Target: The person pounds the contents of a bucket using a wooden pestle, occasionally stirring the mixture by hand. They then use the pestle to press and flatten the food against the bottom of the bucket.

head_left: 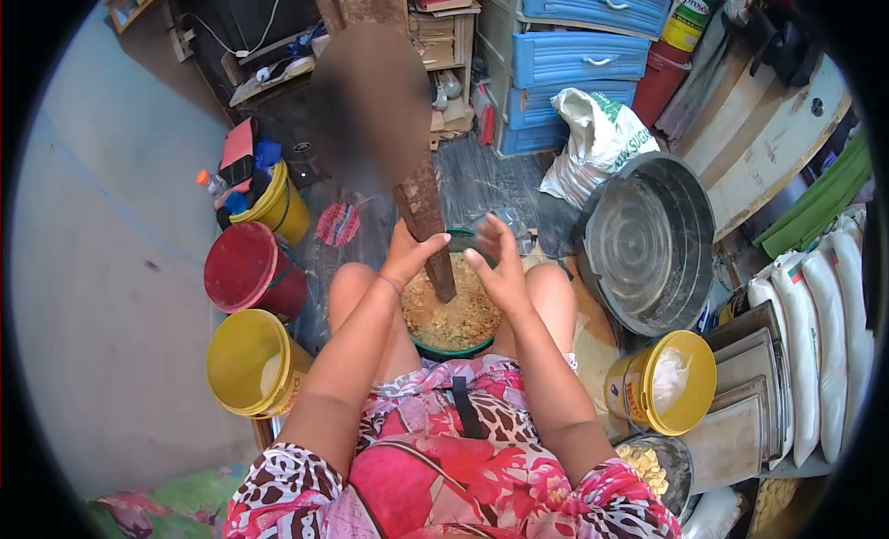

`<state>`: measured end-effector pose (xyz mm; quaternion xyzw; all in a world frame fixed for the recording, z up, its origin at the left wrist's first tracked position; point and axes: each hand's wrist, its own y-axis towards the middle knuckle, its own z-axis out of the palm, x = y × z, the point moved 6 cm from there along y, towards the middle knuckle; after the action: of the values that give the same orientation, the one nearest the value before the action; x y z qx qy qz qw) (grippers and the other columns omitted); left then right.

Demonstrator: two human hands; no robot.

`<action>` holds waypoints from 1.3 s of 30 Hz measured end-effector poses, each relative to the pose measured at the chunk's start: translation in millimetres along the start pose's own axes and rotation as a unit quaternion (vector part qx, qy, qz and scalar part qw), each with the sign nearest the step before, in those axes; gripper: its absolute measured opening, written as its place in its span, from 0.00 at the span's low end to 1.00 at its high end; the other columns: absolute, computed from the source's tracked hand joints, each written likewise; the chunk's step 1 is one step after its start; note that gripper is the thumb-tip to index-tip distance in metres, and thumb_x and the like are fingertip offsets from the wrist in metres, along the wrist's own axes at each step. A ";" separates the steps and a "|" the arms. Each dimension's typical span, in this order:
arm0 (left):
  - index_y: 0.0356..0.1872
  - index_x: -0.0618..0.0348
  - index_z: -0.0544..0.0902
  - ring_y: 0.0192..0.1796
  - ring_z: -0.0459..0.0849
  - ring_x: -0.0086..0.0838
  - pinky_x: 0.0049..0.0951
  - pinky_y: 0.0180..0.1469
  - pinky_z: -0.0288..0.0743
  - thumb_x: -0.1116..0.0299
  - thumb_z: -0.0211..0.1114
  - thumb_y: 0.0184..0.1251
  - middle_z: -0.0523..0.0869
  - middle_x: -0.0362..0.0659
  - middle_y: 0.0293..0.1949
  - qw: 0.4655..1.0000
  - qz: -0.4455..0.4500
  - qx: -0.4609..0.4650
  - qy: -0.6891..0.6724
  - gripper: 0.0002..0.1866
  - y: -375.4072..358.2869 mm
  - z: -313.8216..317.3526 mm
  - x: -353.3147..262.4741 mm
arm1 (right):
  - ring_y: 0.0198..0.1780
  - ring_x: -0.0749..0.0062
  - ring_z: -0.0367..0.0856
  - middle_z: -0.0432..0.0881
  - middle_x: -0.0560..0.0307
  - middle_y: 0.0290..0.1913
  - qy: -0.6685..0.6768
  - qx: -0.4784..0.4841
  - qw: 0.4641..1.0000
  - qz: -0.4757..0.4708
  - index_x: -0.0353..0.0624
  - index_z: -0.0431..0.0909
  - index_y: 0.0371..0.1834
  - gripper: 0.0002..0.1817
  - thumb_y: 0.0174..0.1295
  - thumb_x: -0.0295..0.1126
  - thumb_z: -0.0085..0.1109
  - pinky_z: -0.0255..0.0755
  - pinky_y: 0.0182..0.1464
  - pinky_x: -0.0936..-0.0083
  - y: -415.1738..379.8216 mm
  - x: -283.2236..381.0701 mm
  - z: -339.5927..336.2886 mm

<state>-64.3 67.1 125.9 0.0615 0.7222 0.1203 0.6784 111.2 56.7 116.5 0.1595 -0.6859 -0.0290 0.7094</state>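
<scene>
A long brown wooden pole point(423, 206) slants down, its lower end in the crumbly yellowish material point(449, 321) filling a green-rimmed tub point(435, 352) between my knees. My left hand point(409, 254) is on the pole's left side just above the tub, thumb across its front. To the right of the pole, my right hand point(497, 266) is raised over the tub with its fingers apart, touching nothing. A blurred patch covers the upper part of the pole.
Yellow buckets point(245, 363) and a red bucket point(255, 270) stand at left. At right are a large black basin point(644, 247), a white sack point(602, 141), another yellow bucket point(683, 382) and a bowl of yellowish pieces point(681, 465). Blue drawers point(579, 62) stand behind.
</scene>
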 end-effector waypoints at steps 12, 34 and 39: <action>0.46 0.62 0.78 0.45 0.79 0.23 0.26 0.51 0.73 0.73 0.74 0.43 0.83 0.40 0.41 0.968 0.142 0.171 -0.119 0.25 -1.7 61.0 -218.1 | 0.54 0.61 0.72 0.72 0.47 0.52 -0.030 -0.062 0.930 -0.361 0.33 0.64 0.58 0.47 0.44 0.59 0.68 0.64 0.58 0.67 48.6 292.9 8.5; 0.50 0.62 0.74 0.48 0.76 0.23 0.28 0.53 0.70 0.74 0.71 0.44 0.81 0.42 0.48 0.981 -0.021 0.178 -0.080 0.27 -15.0 77.6 61.1 | 0.51 0.66 0.69 0.69 0.49 0.50 -0.056 -0.115 0.976 -0.174 0.36 0.57 0.57 0.39 0.46 0.35 0.72 0.65 0.54 0.70 3.5 23.0 1.3; 0.53 0.62 0.72 0.50 0.76 0.25 0.28 0.54 0.69 0.73 0.73 0.40 0.80 0.45 0.49 0.981 0.030 0.189 -0.021 0.32 -14.5 78.8 -27.4 | 0.53 0.64 0.67 0.65 0.48 0.52 -0.090 -0.153 0.932 -0.317 0.33 0.54 0.59 0.42 0.45 0.35 0.72 0.62 0.56 0.67 5.9 128.0 -6.4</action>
<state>17.2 53.3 144.6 0.2124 0.7151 0.0004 0.6660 123.8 30.1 241.3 0.2546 -0.6480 -0.3712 0.6144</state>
